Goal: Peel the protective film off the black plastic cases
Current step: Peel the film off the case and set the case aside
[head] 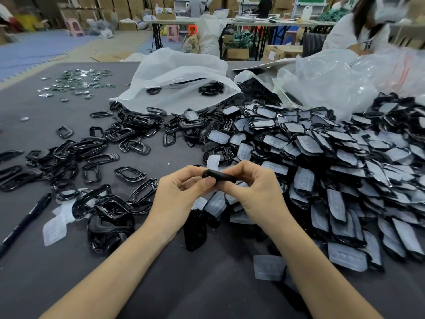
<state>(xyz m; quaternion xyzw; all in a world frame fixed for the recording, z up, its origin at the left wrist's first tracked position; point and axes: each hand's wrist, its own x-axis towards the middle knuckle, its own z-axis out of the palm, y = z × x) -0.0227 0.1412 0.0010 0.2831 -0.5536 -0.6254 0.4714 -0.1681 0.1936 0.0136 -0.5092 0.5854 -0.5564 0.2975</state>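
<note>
From the head view, I see both bare forearms come in from the bottom edge and meet above the middle of the dark grey cloth counter (197, 286). The left hand (179, 192) is raised with its back toward me and to the left. Its fingers (195, 174) are curled, and with the thumb they grip the left end of a small black plastic case (218, 176). The right hand (253, 187) mirrors it, wrist bent and knuckles up, its fingers (234, 170) clenched around the case's right end. The case lies level between the two hands, held above the counter.

A whitish flap of protective film (212, 162) stands upright just behind the case. I cannot tell whether it is attached to the case.

To the right, a large heap of black cases covered in film (322, 169) slopes toward the hands. To the left lie scattered glossy black plastic frames (92, 153). Loose film pieces (55, 229) lie near them, and a black marker pen (27, 219) rests beside them. Behind, a crumpled white plastic bag (179, 79) lies open on the counter.
</note>
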